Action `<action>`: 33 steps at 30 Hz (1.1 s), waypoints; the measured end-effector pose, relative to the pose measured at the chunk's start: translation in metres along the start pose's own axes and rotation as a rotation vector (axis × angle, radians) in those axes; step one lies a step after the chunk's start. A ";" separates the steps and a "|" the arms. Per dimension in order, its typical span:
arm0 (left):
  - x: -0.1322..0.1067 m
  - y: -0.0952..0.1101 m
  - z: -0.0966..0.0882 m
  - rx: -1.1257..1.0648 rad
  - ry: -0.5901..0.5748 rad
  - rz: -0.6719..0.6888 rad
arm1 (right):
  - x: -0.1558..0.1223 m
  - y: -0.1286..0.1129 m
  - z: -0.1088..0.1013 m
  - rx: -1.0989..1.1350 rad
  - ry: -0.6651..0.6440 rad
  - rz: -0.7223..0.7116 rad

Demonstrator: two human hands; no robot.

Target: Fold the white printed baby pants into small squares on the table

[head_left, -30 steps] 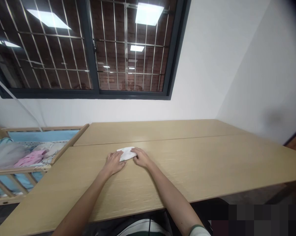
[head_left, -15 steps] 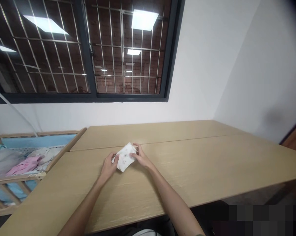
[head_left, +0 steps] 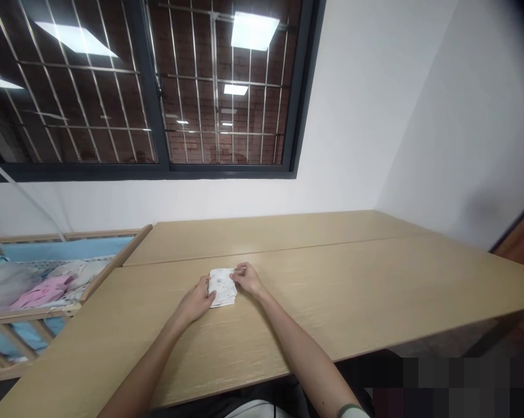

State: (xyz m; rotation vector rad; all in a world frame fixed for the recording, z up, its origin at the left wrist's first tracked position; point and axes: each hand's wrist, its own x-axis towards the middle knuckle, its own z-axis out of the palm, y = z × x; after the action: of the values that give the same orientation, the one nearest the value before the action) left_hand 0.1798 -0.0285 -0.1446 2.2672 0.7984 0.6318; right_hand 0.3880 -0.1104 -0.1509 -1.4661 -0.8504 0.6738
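Observation:
A small folded white cloth (head_left: pixel 222 287) with a faint print lies between my hands over the wooden table (head_left: pixel 331 290). Its layers show along the lower right edge. My left hand (head_left: pixel 197 299) grips the cloth's left side, thumb on top near the lower corner. At the upper right corner, my right hand (head_left: pixel 247 278) pinches the cloth between thumb and fingers. The undersides of the fingers are partly hidden.
On the left stands a wooden crib (head_left: pixel 114 255) with blue lining, holding a pink cloth (head_left: pixel 44 291) and a pale plastic bag (head_left: pixel 11 284). Behind the table are a white wall (head_left: pixel 353 116) and a barred window (head_left: pixel 227 171). The table's front edge runs close to my body.
The folded cloth has turned from a tilted position to nearly square with the table and come down lower. Both hands have shifted with it, still holding its sides.

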 end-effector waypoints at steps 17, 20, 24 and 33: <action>-0.022 0.032 0.024 0.342 -0.103 0.551 | -0.017 -0.029 0.000 -0.363 -0.099 -0.633; -0.030 0.038 0.043 0.381 -0.116 0.651 | -0.032 -0.043 -0.002 -0.443 -0.344 -0.718; -0.035 0.032 0.053 0.399 -0.147 0.553 | -0.039 -0.047 0.002 -0.531 -0.561 -0.740; -0.043 0.035 0.055 0.342 -0.278 0.449 | -0.041 -0.034 0.014 -0.699 -0.737 -0.654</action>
State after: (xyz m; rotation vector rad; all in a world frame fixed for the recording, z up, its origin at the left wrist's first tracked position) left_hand 0.1965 -0.1013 -0.1667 2.8031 0.2726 0.3757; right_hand 0.3494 -0.1371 -0.1218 -1.3824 -2.1892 0.4108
